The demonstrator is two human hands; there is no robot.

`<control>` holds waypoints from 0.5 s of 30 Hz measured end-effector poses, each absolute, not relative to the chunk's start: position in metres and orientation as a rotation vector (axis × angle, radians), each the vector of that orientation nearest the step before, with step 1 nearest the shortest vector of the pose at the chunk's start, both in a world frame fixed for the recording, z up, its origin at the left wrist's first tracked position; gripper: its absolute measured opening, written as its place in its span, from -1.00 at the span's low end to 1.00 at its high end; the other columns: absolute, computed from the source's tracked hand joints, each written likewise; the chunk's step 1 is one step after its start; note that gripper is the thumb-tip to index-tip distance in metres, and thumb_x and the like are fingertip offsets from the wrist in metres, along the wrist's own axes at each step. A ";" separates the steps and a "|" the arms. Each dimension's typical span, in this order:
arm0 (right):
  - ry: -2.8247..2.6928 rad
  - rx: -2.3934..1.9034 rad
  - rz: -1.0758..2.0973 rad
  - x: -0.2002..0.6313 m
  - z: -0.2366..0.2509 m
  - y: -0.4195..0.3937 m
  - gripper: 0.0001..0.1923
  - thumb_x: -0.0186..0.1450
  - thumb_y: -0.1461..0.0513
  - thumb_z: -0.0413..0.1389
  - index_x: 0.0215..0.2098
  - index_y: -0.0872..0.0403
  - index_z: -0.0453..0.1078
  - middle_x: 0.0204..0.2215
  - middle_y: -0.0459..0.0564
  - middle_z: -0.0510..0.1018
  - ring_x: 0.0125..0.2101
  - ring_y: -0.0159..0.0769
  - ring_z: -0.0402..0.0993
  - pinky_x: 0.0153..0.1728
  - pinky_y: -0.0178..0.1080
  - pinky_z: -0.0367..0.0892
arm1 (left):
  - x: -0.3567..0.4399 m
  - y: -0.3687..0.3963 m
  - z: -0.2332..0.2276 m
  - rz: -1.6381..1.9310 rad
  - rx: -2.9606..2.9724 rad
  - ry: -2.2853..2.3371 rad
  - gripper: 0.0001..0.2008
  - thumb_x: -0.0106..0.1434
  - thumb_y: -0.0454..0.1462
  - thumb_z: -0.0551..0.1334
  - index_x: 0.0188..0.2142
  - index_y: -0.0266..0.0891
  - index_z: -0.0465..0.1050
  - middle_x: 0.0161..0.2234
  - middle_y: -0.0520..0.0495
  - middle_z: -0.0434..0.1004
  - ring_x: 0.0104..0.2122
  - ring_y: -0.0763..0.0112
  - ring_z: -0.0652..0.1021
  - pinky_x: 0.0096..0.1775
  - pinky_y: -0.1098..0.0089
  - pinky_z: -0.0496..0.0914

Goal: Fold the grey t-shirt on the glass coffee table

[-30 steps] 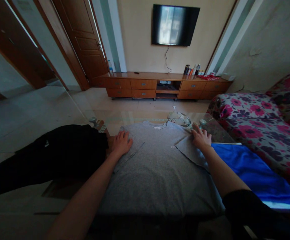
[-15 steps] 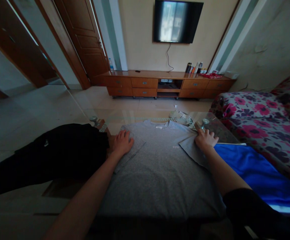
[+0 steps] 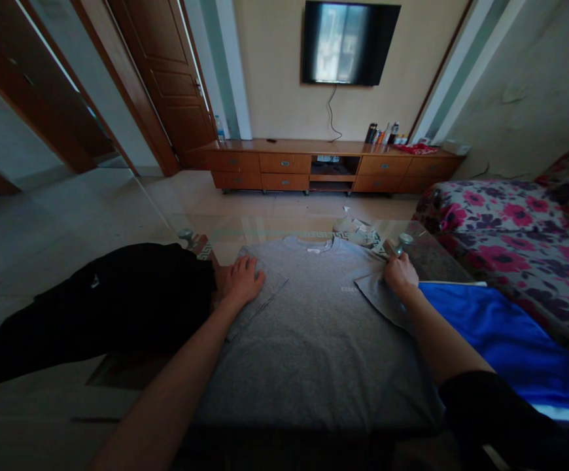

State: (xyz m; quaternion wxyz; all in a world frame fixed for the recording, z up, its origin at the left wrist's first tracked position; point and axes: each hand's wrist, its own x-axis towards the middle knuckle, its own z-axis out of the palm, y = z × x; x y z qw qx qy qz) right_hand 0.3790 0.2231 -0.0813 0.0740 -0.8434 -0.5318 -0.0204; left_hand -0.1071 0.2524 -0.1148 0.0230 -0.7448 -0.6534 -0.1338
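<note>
A grey T-shirt [image 3: 314, 333] lies spread on a glass-topped table, its collar at the far side and both sleeves folded inward. My left hand [image 3: 243, 281] rests flat on the shirt's left shoulder edge, fingers stretched out. At the right shoulder, my right hand [image 3: 401, 273] has its fingers curled in on the edge of the T-shirt beside the folded sleeve. Small lettering shows on the chest near that sleeve. Black clothing [image 3: 132, 301] with a small white logo lies left of my left hand. Blue fabric [image 3: 500, 333] with a white edge lies to the right.
The glass table [image 3: 441, 258] has metal fittings [image 3: 404, 242] and a plastic bag [image 3: 356, 230] is visible near its far edge. A floral sofa [image 3: 510, 209] stands at the right. Beyond are a wooden TV cabinet [image 3: 284, 171] with several bottles and a wall-mounted television [image 3: 350, 42].
My right hand's fingers have drawn in from spread to curled at the shirt's edge. My left hand stays in place on the shirt.
</note>
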 end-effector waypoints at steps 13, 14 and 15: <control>-1.769 -2.109 0.088 0.415 -0.071 0.247 -0.44 0.42 0.19 -0.12 0.34 0.17 0.24 0.03 0.22 0.55 0.06 -0.05 0.46 0.08 -0.11 0.34 | -0.109 0.253 -0.117 -0.409 -2.301 -1.998 -0.42 0.41 -0.02 -0.01 0.32 -0.23 0.23 0.36 -0.28 0.19 0.36 0.01 0.18 0.30 0.04 0.08; -1.775 -2.088 0.067 0.421 -0.070 0.247 -0.45 0.39 0.22 -0.08 0.32 0.16 0.26 0.05 0.22 0.54 0.05 -0.06 0.48 0.08 -0.12 0.34 | -0.109 0.253 -0.117 -0.413 -2.299 -2.000 -0.42 0.41 -0.02 -0.01 0.32 -0.22 0.23 0.36 -0.28 0.19 0.36 0.01 0.18 0.30 0.04 0.08; -1.798 -2.104 0.057 0.426 -0.070 0.247 -0.45 0.36 0.23 -0.02 0.30 0.16 0.29 0.08 0.22 0.52 0.05 -0.06 0.48 0.08 -0.12 0.34 | -0.109 0.253 -0.117 -0.417 -2.295 -2.006 -0.42 0.40 -0.02 0.00 0.32 -0.21 0.23 0.36 -0.27 0.19 0.36 0.00 0.18 0.30 0.03 0.08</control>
